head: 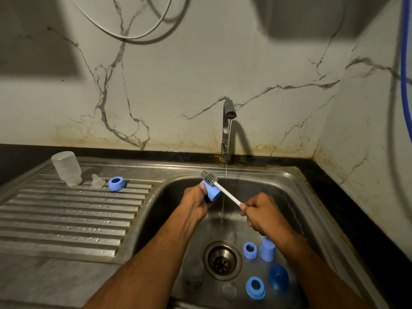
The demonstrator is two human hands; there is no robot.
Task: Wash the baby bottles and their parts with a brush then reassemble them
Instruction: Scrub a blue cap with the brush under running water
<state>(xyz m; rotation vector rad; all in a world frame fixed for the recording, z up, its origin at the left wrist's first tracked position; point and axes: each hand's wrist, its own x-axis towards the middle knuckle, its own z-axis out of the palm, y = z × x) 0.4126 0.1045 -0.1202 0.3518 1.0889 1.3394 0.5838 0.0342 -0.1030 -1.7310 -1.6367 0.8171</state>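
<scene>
My left hand (197,202) grips a light blue bottle cap (213,192) over the sink basin. My right hand (259,214) holds the white handle of a bottle brush (225,191), whose grey bristle head (208,176) lies at the cap's top edge. On the drainboard an upturned clear bottle (66,168), a clear nipple (97,180) and a blue ring (116,183) stand in a row. Down in the basin lie two blue rings (250,250) (255,287), a light blue cap (268,249), a dark blue cap (278,279), a clear nipple (229,291) and a faint clear bottle (192,277).
A thin stream of water runs from the tap (227,128) just right of the brush into the steel sink (296,190) and its drain (222,260). The ribbed drainboard (66,219) spreads to the left. A marble wall rises behind; a black counter edge runs on the right.
</scene>
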